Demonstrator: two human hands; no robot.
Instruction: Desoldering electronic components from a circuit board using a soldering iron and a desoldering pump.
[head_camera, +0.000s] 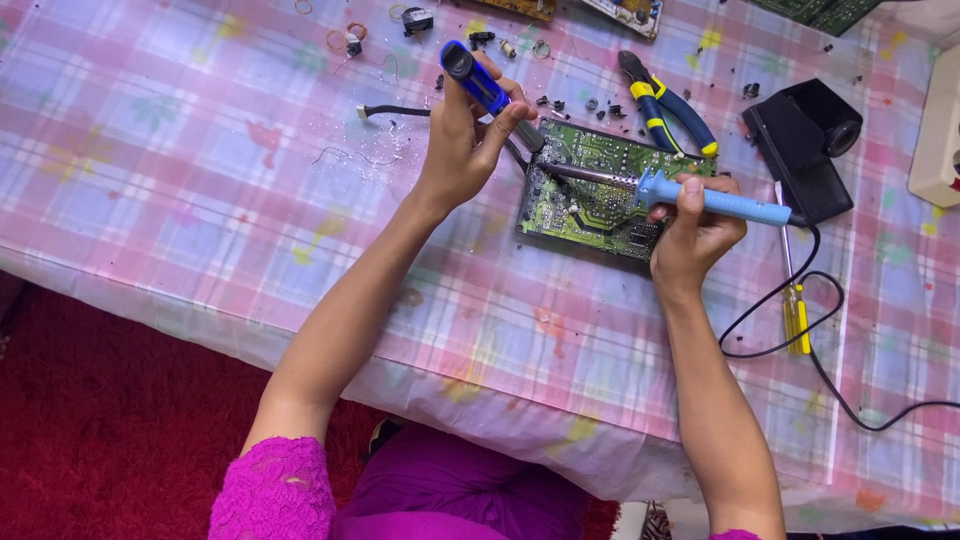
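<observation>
A green circuit board (585, 205) lies solder side up on the pink checked tablecloth (200, 180). My right hand (695, 235) grips a light-blue soldering iron (720, 202), whose metal tip rests on the board's upper left part. My left hand (465, 140) holds a dark-blue desoldering pump (480, 82) tilted, its nozzle pointing down at the board's left corner close to the iron's tip. The iron's black cord (790, 320) runs off to the right.
Blue and yellow pliers (665, 105) lie behind the board. A black stand (805, 145) sits to the right, with a yellow-handled screwdriver (795, 300) in front of it. Small parts, rubber bands (345, 35) and other boards lie along the far edge. A white box (940, 130) is far right.
</observation>
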